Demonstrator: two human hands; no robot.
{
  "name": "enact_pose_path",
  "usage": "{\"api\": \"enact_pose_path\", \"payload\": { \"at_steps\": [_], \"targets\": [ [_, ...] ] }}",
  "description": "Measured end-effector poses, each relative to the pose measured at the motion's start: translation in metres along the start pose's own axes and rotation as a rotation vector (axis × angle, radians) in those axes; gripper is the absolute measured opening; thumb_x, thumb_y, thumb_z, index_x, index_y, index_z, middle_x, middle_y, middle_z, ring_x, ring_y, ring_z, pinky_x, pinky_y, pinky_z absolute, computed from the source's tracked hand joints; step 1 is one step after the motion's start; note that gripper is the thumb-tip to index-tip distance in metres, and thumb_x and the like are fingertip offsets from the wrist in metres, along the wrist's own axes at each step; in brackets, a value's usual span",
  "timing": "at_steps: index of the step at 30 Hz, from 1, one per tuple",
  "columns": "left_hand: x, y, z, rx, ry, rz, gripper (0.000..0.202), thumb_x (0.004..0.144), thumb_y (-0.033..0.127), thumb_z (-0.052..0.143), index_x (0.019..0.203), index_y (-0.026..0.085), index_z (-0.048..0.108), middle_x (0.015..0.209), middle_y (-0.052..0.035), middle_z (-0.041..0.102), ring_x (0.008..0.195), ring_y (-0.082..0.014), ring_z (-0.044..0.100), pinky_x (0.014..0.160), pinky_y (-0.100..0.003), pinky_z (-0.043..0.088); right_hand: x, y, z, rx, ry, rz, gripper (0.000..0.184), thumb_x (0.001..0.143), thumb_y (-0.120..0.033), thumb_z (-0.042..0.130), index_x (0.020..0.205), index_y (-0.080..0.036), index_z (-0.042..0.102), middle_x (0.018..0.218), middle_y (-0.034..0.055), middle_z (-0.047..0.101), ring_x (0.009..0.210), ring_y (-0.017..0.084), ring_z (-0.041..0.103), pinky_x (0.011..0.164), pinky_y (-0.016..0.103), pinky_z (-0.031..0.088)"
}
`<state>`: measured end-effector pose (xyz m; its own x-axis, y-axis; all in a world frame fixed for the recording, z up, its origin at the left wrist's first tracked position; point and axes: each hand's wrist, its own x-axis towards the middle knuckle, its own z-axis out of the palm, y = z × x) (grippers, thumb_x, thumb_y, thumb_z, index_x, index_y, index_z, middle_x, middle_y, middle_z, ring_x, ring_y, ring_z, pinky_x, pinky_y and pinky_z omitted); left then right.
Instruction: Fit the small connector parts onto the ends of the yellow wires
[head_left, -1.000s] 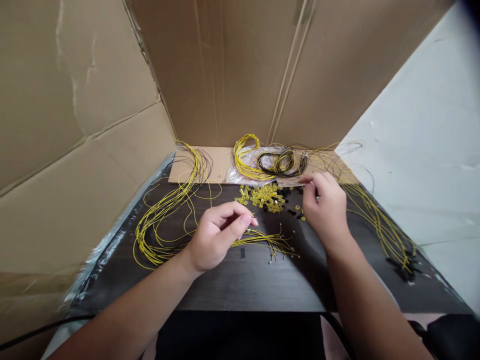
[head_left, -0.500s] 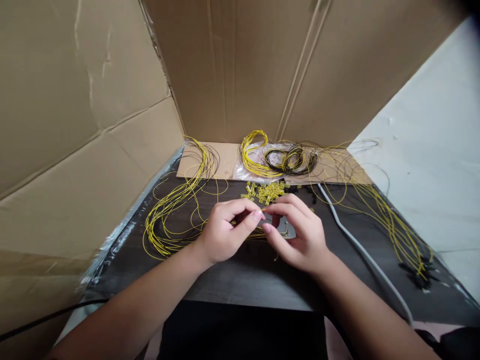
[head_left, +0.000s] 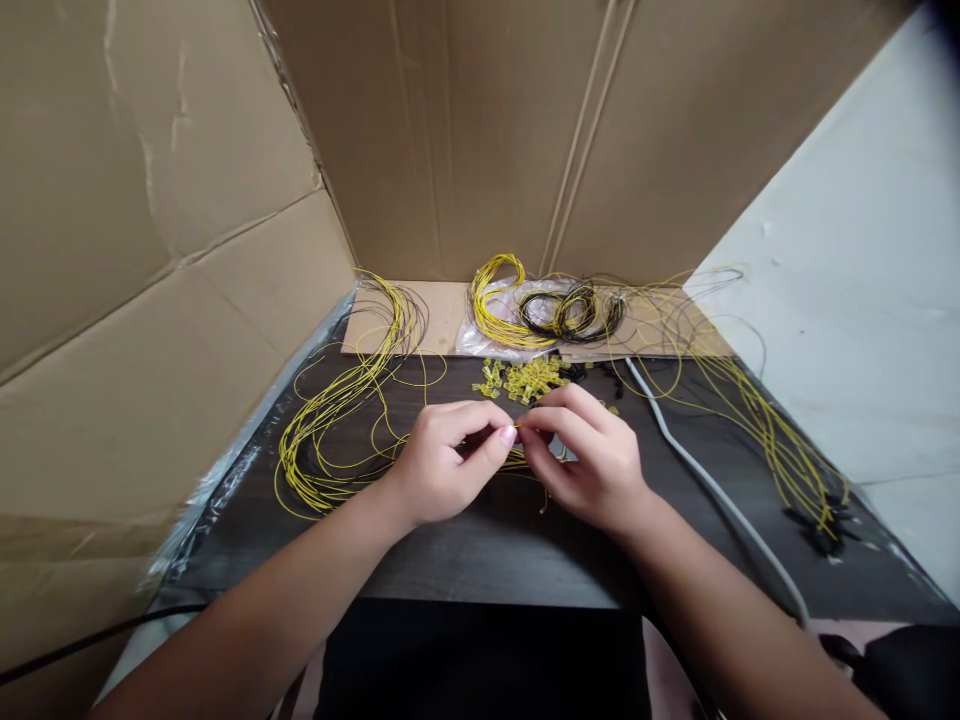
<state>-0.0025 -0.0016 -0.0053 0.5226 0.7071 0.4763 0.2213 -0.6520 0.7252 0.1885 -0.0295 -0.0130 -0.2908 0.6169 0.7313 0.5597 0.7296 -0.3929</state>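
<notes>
Cardboard walls boxed in the dark tabletop [head_left: 480,560], and both hands met at its middle. Left hand [head_left: 442,465] was pinched tight on a thin yellow wire [head_left: 519,461], with the wire's end right at the fingertips. Right hand [head_left: 592,462] closed thumb to finger against that same end. Whatever sat in the right pinch was hidden, possibly a small connector from the yellow pile [head_left: 521,378] just beyond.

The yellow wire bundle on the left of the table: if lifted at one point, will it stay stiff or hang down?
Probably floppy: the yellow wire bundle lies in loose, curving loops. Likely light, since each strand is very thin. It may tangle, because black wires run through it.
</notes>
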Motion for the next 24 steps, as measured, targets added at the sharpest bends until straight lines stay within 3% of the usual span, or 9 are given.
{"api": "enact_pose_path", "payload": {
  "at_steps": [7,13,17,24],
  "targets": [
    [0.0,0.0,0.0,0.039,-0.003,-0.039,0.018,0.094,0.023,0.054,0.082,0.015,0.065,0.072,-0.0006,0.064,0.065,-0.0108,0.056,0.064,-0.023,0.044,-0.001,0.005,-0.002,-0.138,-0.024,-0.084,0.016,0.091,-0.012,0.06,0.105,-0.019,0.064,0.09,0.0065,0.061,0.076,0.013,0.059,0.065,0.025,0.05],
    [0.0,0.002,-0.002,-0.156,0.005,-0.1,0.022,0.095,0.027,0.054,0.083,0.014,0.068,0.063,0.0011,0.06,0.057,-0.0082,0.052,0.056,-0.021,0.041,0.001,0.002,-0.004,-0.063,0.105,-0.039,0.018,0.087,-0.011,0.066,0.103,-0.02,0.066,0.088,0.005,0.061,0.074,0.013,0.059,0.064,0.026,0.052],
    [-0.001,0.004,-0.002,-0.32,0.006,-0.175,0.024,0.096,0.031,0.054,0.084,0.015,0.067,0.058,0.0034,0.054,0.05,-0.0061,0.046,0.051,-0.019,0.039,0.002,-0.002,-0.003,0.0,0.116,-0.009,0.022,0.084,-0.013,0.071,0.104,-0.019,0.066,0.087,0.0044,0.061,0.067,0.01,0.057,0.058,0.024,0.05],
    [0.0,0.005,-0.002,-0.324,-0.055,-0.143,0.026,0.095,0.03,0.054,0.078,0.014,0.065,0.057,0.0026,0.054,0.052,-0.0073,0.049,0.052,-0.02,0.039,0.001,-0.005,-0.001,-0.028,0.128,-0.057,0.023,0.086,-0.01,0.067,0.106,-0.022,0.067,0.089,0.0051,0.062,0.074,0.013,0.062,0.064,0.026,0.054]
  ]
}}
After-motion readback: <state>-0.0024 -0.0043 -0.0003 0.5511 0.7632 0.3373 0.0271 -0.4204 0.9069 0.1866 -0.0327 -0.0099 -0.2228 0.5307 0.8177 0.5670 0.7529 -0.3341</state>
